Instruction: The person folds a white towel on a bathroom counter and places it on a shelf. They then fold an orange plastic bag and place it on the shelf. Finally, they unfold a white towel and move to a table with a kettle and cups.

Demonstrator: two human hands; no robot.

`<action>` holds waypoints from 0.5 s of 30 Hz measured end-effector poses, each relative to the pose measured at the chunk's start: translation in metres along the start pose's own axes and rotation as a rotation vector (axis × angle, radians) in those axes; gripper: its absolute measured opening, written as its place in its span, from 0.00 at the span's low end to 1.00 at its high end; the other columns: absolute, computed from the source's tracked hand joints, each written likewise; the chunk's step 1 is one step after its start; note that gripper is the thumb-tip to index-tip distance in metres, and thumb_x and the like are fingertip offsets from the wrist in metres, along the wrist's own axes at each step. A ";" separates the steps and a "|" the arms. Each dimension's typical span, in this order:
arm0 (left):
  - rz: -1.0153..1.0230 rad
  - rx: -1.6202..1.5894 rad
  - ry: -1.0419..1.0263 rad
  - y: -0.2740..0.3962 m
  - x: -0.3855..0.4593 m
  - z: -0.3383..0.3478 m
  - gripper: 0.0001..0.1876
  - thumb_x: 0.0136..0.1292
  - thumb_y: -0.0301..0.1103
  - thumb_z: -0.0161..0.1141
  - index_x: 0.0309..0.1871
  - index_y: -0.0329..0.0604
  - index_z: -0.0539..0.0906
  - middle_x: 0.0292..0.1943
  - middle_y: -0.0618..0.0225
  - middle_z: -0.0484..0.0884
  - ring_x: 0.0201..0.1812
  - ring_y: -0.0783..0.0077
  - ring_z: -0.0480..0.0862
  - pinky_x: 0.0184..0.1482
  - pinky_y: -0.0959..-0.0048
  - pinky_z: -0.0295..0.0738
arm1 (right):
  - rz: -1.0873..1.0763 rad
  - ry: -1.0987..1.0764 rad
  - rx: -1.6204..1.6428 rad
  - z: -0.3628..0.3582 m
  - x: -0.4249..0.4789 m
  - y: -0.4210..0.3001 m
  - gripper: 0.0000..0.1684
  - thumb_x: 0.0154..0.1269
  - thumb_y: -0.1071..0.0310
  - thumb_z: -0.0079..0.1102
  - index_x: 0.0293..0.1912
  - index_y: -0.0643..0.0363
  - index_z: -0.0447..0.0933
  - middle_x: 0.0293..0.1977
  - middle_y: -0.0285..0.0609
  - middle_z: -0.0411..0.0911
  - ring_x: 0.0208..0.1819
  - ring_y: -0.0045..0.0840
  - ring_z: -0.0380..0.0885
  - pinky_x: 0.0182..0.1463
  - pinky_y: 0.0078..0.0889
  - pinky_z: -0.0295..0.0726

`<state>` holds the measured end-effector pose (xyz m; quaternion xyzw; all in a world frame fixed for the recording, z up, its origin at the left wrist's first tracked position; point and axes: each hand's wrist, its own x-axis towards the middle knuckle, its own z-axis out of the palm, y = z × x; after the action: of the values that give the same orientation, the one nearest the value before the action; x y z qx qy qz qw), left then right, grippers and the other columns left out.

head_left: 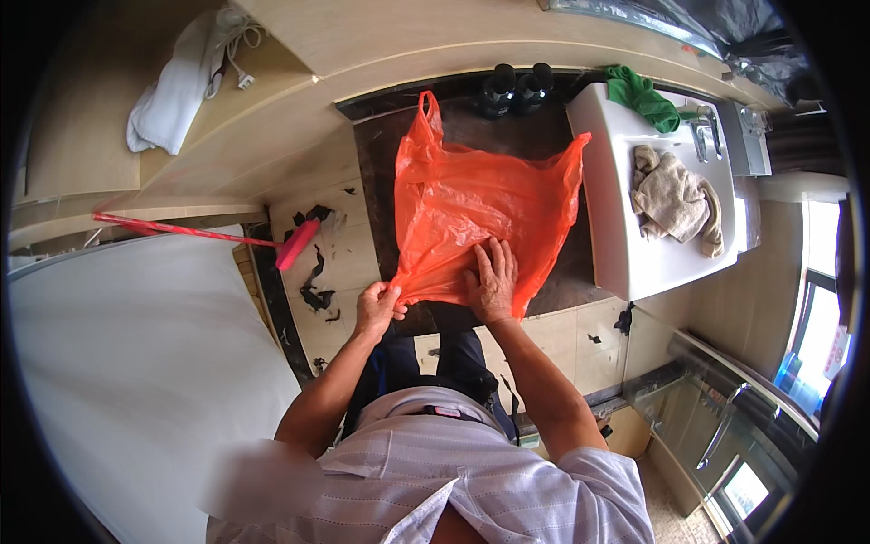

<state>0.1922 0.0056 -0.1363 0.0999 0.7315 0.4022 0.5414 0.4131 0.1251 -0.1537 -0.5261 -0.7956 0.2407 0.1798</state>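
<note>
An orange-red plastic carrier bag lies spread on a dark stone countertop, one handle loop pointing up towards the wall. My left hand pinches the bag's lower left corner at the counter's front edge. Flat on the lower part of the bag rests my right hand, its fingers apart and nothing gripped. Whether the bag holds anything, I cannot tell.
Right of the bag stands a white washbasin with a beige towel, a green cloth and a faucet. Two dark bottles stand behind. A pink broom and black scraps are at left, beside a white bed.
</note>
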 end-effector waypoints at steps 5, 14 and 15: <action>0.102 0.010 0.058 -0.003 0.003 0.004 0.13 0.72 0.36 0.63 0.50 0.34 0.80 0.30 0.67 0.84 0.23 0.78 0.84 0.23 0.78 0.81 | 0.051 0.026 -0.010 -0.022 0.027 -0.046 0.34 0.60 0.66 0.68 0.66 0.57 0.72 0.70 0.49 0.65 0.74 0.51 0.58 0.76 0.57 0.57; 0.176 0.079 0.030 0.001 0.010 0.003 0.15 0.69 0.32 0.66 0.54 0.34 0.79 0.28 0.66 0.84 0.22 0.79 0.82 0.23 0.77 0.78 | -0.377 -0.194 0.013 0.055 0.104 -0.071 0.28 0.70 0.66 0.53 0.68 0.60 0.70 0.70 0.48 0.68 0.76 0.43 0.60 0.77 0.47 0.61; 0.175 0.108 0.028 0.000 0.008 0.002 0.16 0.68 0.32 0.66 0.54 0.33 0.79 0.28 0.66 0.84 0.22 0.79 0.82 0.22 0.77 0.78 | -0.395 -0.236 -0.068 0.058 0.108 -0.066 0.29 0.70 0.67 0.53 0.69 0.59 0.69 0.72 0.45 0.65 0.78 0.41 0.56 0.78 0.47 0.58</action>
<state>0.1909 0.0111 -0.1420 0.1868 0.7479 0.4095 0.4879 0.2916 0.1917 -0.1598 -0.3343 -0.9062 0.2336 0.1114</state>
